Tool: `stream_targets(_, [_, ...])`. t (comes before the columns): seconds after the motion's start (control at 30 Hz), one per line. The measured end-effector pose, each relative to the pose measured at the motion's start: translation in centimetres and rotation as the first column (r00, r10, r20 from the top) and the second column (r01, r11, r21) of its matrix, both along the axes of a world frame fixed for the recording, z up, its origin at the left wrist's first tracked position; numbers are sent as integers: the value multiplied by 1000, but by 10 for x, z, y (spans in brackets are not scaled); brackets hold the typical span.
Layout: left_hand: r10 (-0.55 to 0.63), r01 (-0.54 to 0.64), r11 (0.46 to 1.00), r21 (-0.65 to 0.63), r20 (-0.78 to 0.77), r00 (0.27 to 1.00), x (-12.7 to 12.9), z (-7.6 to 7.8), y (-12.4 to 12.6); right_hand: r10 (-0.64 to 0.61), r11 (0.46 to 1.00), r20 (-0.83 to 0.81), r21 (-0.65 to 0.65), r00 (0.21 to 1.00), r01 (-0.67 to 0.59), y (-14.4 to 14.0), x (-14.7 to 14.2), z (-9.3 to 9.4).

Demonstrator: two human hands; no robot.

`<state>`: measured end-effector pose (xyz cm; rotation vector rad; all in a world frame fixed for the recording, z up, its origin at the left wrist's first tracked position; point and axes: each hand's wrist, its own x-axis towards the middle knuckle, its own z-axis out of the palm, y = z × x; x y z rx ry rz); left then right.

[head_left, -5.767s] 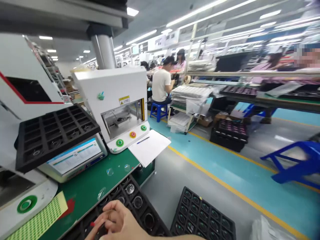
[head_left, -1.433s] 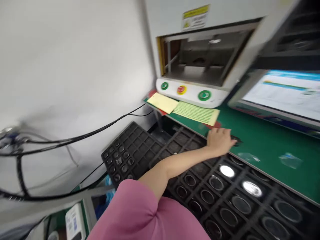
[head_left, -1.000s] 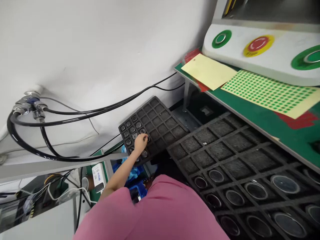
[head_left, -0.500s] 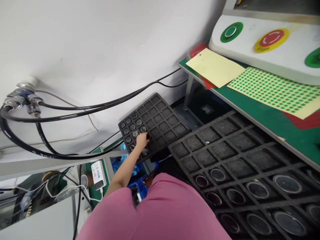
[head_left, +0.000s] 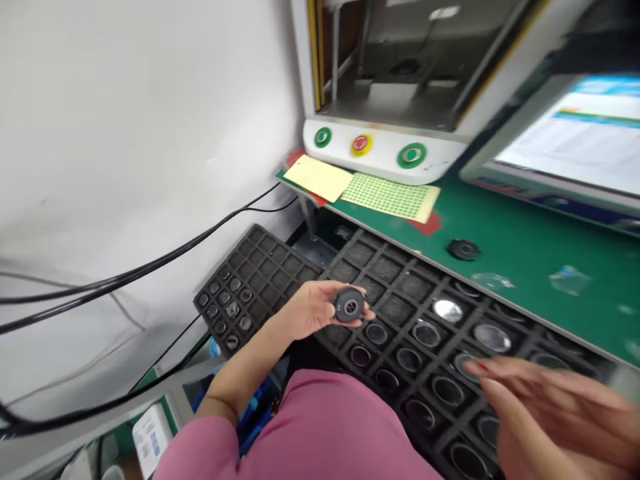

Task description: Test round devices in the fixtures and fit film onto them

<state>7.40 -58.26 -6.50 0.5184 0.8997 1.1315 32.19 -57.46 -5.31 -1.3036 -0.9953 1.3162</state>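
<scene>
Black disc [head_left: 350, 306] pinched in left hand [head_left: 313, 310]; markings unreadable.

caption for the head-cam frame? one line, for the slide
Left hand holds a small round black part over a black compartment tray; blurred right hand hovers nearby.

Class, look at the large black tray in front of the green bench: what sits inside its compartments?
The large black tray holds round clear-topped parts in its nearer compartments; the far compartments look empty. The blurred right hand and pink sleeve cover the nearest ones.
</scene>
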Motion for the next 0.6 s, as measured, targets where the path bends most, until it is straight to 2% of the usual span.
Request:
stream_targets(0.03, [-58, 56, 998, 29, 86, 995, 11, 4, 7, -22, 999, -12, 43, 1000, 23, 3, -2, 7])
stream_targets(0.1, [-166, 159, 986, 55, 156, 974, 30, 12, 18, -12, 984, -51, 175, 999, 21, 9, -6, 20])
stream_targets(0.2, [-324, 318, 946, 64, 214, 922, 47, 20, 26, 50, 917, -84, 399, 995, -12, 16, -8, 35])
stream_targets(0.27, [-375, 366, 927, 82, 245, 894, 55, 24, 28, 69, 884, -99, 466, 993, -15, 18, -9, 40])
stream_targets(0.43, [-376, 360, 927, 110, 248, 893, 67, 32, 29, 90, 883, -140, 469, 986, -14, 18, -7, 47])
stream_targets(0.53, [-398, 397, 916, 55, 247, 884, 69, 35, 29, 143, 913, -141, 400, 980, -76, 18, -2, 47])
stream_targets(0.6, [-409, 417, 909, 15, 227, 884, 70, 36, 27, 226, 930, -174, 330, 958, -160, 20, 3, 46])
